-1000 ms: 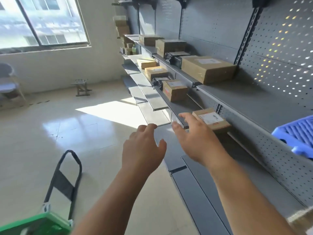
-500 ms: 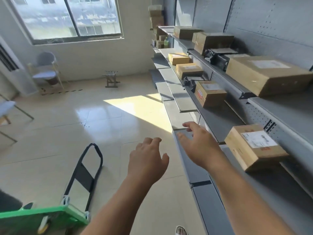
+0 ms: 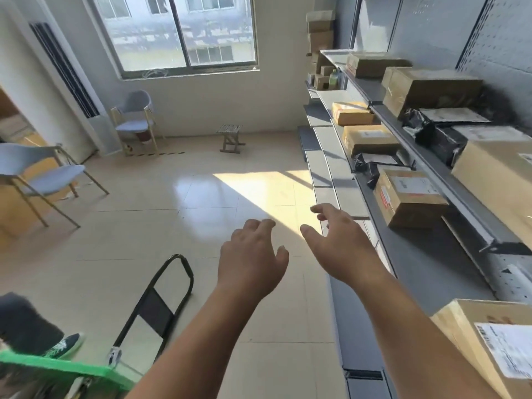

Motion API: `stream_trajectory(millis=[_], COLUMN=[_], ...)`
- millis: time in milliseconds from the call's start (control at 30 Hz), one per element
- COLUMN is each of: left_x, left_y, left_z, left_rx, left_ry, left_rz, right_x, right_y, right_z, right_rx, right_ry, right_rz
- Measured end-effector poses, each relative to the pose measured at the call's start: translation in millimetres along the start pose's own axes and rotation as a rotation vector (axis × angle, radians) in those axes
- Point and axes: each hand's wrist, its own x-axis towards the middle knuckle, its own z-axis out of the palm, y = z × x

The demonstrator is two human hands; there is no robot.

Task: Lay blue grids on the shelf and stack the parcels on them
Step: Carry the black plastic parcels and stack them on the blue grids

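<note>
Sunlit floor tiles are stretching from the window to a grey shelf that is running along the right wall. Cardboard parcels are sitting on its tiers. A labelled box is lying at the near lower corner and another box is sitting on the middle tier, touching black bags.

The right hand is hovering by the shelf's front edge, fingers spread and holding nothing. The left hand is hovering just beside it over the floor, fingers loosely curled and empty.

Below, a green cart with a black handle is standing beside a shoe. A small stool is standing under the window.
</note>
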Motion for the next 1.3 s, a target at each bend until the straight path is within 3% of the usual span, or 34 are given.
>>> stream_trajectory(millis=[333,667,967,1300], left_x=[156,345,442,498], left_y=[-17,3,89,231], left_z=[6,7,40,60], left_rx=[-0.029,-0.109,-0.135,-0.121], left_ry=[0.051,0.018,-0.061,-0.062], left_rz=[-0.021,0.184,0.415,0.665], right_x=[134,279,337,378], right_y=[7,-2,39,98], right_z=[13,-16,-72,-169], right_rx=[-0.138,-0.282,-0.438,-0.467], right_ry=[0.028,0.213,0.433,0.675], right_rz=[0.004,0.166,0.360,0.447])
